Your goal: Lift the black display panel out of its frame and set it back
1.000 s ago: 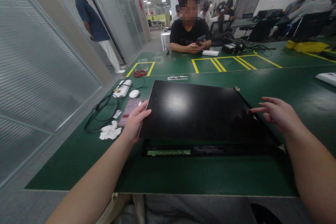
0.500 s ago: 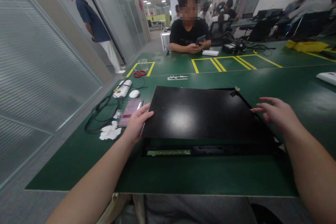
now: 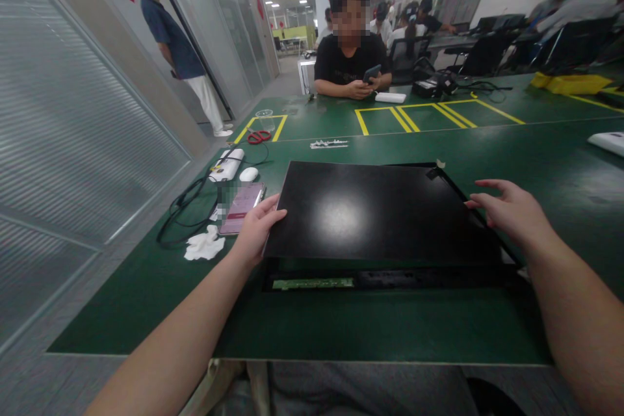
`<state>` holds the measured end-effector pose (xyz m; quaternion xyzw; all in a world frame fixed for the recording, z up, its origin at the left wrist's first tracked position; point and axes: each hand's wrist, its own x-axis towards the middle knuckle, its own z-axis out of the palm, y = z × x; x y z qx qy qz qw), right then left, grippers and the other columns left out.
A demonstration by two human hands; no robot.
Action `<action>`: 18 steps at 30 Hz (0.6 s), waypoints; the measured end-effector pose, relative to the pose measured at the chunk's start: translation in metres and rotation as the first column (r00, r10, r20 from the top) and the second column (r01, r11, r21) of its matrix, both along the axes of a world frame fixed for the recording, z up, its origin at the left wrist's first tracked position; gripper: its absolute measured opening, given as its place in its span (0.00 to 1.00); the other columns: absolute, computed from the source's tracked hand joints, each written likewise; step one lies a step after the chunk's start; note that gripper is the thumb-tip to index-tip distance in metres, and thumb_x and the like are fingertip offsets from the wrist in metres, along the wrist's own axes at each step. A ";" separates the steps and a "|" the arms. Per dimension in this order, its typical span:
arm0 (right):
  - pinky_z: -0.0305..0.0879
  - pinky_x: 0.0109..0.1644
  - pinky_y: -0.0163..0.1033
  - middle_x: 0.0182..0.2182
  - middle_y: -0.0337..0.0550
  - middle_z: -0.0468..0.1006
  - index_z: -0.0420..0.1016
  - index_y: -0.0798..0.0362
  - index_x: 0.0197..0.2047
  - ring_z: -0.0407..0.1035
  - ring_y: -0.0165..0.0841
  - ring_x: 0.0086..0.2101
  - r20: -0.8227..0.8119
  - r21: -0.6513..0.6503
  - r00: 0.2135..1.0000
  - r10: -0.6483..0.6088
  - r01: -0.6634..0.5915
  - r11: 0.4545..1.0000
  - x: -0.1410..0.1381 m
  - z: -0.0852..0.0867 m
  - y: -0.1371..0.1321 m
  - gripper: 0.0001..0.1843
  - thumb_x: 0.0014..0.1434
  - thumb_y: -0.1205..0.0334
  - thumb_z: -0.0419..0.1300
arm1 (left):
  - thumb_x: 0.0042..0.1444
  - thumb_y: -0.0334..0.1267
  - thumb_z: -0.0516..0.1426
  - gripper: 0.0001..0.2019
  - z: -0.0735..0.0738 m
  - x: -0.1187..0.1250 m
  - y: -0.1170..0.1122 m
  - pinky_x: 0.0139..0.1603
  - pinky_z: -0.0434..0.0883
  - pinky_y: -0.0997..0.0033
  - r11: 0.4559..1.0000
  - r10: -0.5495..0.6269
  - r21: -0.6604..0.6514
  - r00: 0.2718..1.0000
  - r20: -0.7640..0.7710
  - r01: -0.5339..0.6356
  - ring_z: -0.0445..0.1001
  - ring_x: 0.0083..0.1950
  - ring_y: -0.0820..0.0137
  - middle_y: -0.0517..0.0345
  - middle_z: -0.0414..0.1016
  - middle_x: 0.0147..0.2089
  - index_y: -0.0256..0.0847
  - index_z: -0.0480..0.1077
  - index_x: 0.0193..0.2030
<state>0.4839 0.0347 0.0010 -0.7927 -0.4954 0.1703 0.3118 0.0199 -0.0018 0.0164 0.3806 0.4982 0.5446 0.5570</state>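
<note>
A glossy black screen panel [image 3: 370,214] lies tilted over a black frame [image 3: 429,278], whose near side sticks out below it. My left hand [image 3: 258,227] grips the panel's left edge, thumb on top and fingers on the far side. At the right edge, my right hand [image 3: 509,211] has its fingers apart, with the fingertips at or very near the frame's side. A narrow green circuit board [image 3: 312,283] shows in the frame's near side. A small piece of dark tape [image 3: 432,173] is on the panel's far right corner.
On the left lie a phone [image 3: 242,208], crumpled tissue [image 3: 205,244], a white mouse [image 3: 249,174], a white box [image 3: 227,164], black cables [image 3: 182,208] and red scissors [image 3: 259,137]. White strips [image 3: 329,143] lie behind the panel. Across the table [image 3: 380,328] sits a person [image 3: 351,62] with a phone.
My right hand has shifted slightly left, its fingertips a little closer to the panel's edge. The panel has tipped very slightly; my left hand keeps its grip.
</note>
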 end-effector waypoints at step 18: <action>0.68 0.34 0.44 0.27 0.39 0.80 0.79 0.48 0.53 0.69 0.33 0.21 0.049 -0.065 0.999 -0.024 0.027 0.997 -0.016 0.018 -0.008 0.23 0.53 0.56 0.63 | 0.38 0.36 0.68 0.26 0.000 0.006 -0.003 0.38 0.75 0.66 0.996 0.071 -0.043 0.992 -0.105 -0.076 0.83 0.42 0.56 0.54 0.84 0.36 0.38 0.76 0.49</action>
